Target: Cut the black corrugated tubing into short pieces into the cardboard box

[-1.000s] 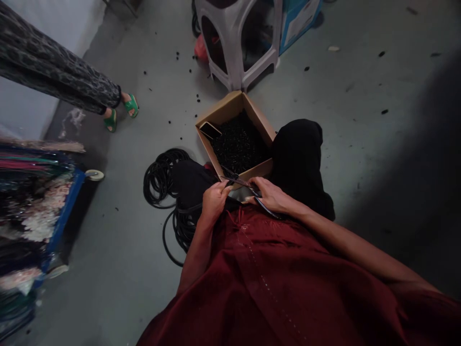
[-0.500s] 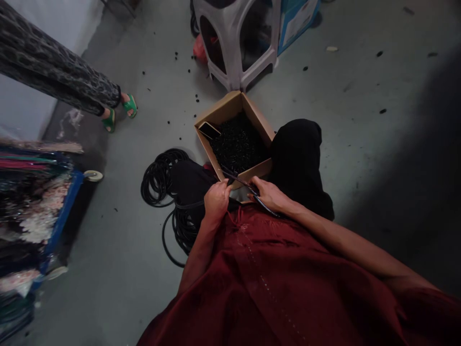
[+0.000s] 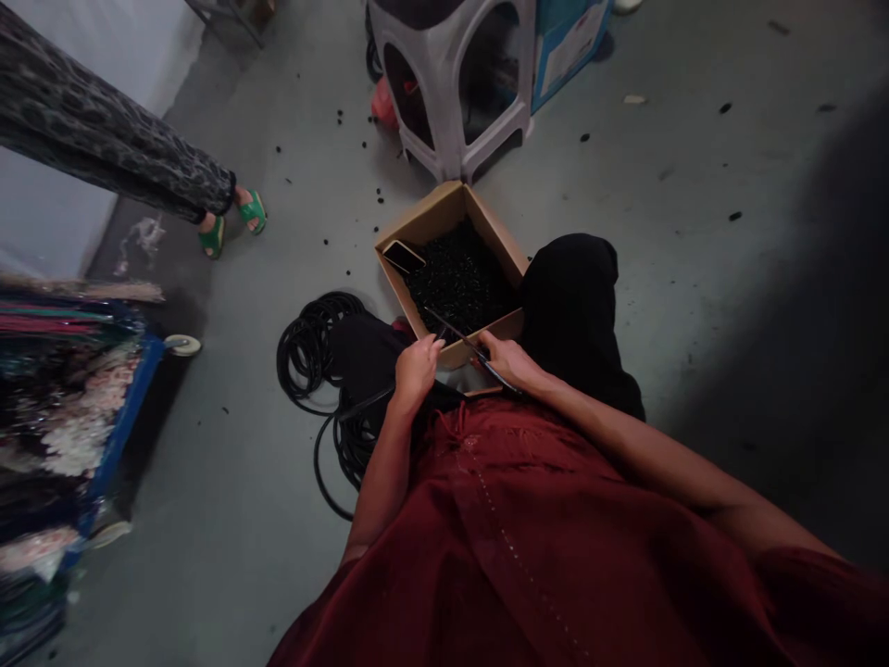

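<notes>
My right hand (image 3: 512, 361) is closed around a pair of scissors (image 3: 453, 329), whose long blades reach over the near edge of a cardboard box (image 3: 497, 225). Close to the blades, my left hand (image 3: 417, 371) grips a black rubber tube (image 3: 366, 405) that trails back toward the coils at the left. Small dark cut pieces (image 3: 462, 278) fill much of the box. A flat dark rectangular object with a pale rim (image 3: 404, 257) leans in its left corner. Fingers partly hide the tube's end.
Coils of black tube (image 3: 306, 347) lie on the floor beside my left knee. Beyond the box stands a grey plastic stool (image 3: 448, 116) with a blue carton (image 3: 569, 46). A person in green sandals (image 3: 254, 213) stands at left, near a loaded blue-framed cart (image 3: 121, 435).
My left hand has shifted slightly up. The scissors have tilted a little, their blade tips now higher over the box. The whole view has drifted slightly.
</notes>
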Motion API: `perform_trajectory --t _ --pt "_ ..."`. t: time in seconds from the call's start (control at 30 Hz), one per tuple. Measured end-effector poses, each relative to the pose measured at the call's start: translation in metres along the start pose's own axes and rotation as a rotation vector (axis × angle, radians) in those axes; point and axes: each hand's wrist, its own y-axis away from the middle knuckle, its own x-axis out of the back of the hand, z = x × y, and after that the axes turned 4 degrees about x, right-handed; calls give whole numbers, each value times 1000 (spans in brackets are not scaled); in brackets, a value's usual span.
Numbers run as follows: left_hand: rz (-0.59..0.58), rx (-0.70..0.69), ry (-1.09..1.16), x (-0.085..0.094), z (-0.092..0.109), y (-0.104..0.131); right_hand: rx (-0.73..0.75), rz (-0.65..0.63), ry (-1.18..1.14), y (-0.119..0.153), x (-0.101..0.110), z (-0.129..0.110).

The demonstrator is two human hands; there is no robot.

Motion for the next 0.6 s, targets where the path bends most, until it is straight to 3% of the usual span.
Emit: perform_trajectory --t 0.27,0.6 --pt "-13 43 357 9 -6 -3 -20 44 -111 -18 -1 16" --pt "-106 150 582 24 -11 17 107 -40 -300 2 1 12"
